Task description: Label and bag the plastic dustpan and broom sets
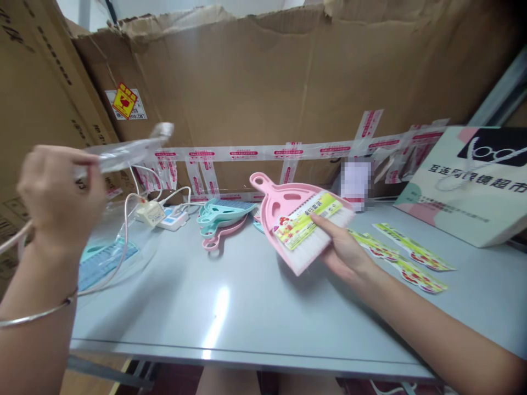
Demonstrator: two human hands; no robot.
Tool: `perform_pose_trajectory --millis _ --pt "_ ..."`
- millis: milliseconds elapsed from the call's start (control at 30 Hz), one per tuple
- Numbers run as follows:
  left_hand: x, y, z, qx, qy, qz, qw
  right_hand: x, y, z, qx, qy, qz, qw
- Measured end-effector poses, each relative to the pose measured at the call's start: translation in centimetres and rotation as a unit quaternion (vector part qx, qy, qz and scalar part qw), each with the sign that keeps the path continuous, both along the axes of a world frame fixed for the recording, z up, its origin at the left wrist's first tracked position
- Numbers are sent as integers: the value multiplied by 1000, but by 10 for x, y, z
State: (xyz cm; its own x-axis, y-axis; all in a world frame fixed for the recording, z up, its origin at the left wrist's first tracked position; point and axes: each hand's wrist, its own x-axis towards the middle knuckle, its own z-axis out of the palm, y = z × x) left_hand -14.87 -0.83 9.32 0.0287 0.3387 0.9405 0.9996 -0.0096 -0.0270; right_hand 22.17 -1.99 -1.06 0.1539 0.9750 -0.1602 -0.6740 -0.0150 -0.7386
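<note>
My right hand grips a pink dustpan by its wide edge, above the table. A white-bristled brush lies in the pan, with a yellow-green printed label card across it. At the left, my raised left hand pinches a clear plastic bag, crumpled and stretched out to the right. Behind the dustpan, a stack of turquoise and pink dustpans sits on the table. Below my left hand, a turquoise dustpan with a blue brush lies partly under clear plastic.
Several printed label cards lie at the right on the grey table. A paper bag stands behind them. White cables run to a power strip at the left. A large cardboard box closes off the back.
</note>
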Motion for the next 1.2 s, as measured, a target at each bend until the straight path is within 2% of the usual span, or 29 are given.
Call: perform_pose_trajectory --millis 67,133,167,233,333,467,533,633,733,800,867,967,1033,1100,1200 --pt "31 -6 -13 -19 94 -155 983 11 3 8 10 4 -32 999" --pt "55 -6 -34 -101 182 -285 936 22 6 15 18 10 -64 998" --pt "64 -3 -45 -133 213 -321 913 28 6 17 21 15 -79 997" --pt "74 6 -68 -190 251 -356 880 38 7 19 25 21 -98 995" --pt "78 21 -93 -261 271 -370 850 48 7 16 24 15 -99 995" --pt "76 28 -107 -322 263 -385 824 51 7 8 12 0 -77 997" --pt "74 24 -108 -319 256 -381 829 51 8 6 9 -6 -69 998" --pt "70 18 -103 -265 225 -354 868 49 9 6 1 -11 -66 998" --pt "70 22 -86 -234 172 -305 907 48 9 6 -17 -17 -62 998" --pt "76 35 -70 -267 188 -264 907 48 10 5 -24 -22 -55 998" --pt "86 54 -54 -313 259 -223 886 48 10 5 -25 -26 -51 998" --pt "106 84 -40 -335 379 -188 842 48 7 5 -23 -26 -46 998" --pt "117 100 -39 -337 437 -224 803 47 4 7 -24 -27 -30 999" --pt "122 110 -44 -334 470 -288 764 45 1 9 -24 -28 -15 999" --pt "122 116 -53 -329 470 -354 739 44 -1 12 -21 -34 -11 999"
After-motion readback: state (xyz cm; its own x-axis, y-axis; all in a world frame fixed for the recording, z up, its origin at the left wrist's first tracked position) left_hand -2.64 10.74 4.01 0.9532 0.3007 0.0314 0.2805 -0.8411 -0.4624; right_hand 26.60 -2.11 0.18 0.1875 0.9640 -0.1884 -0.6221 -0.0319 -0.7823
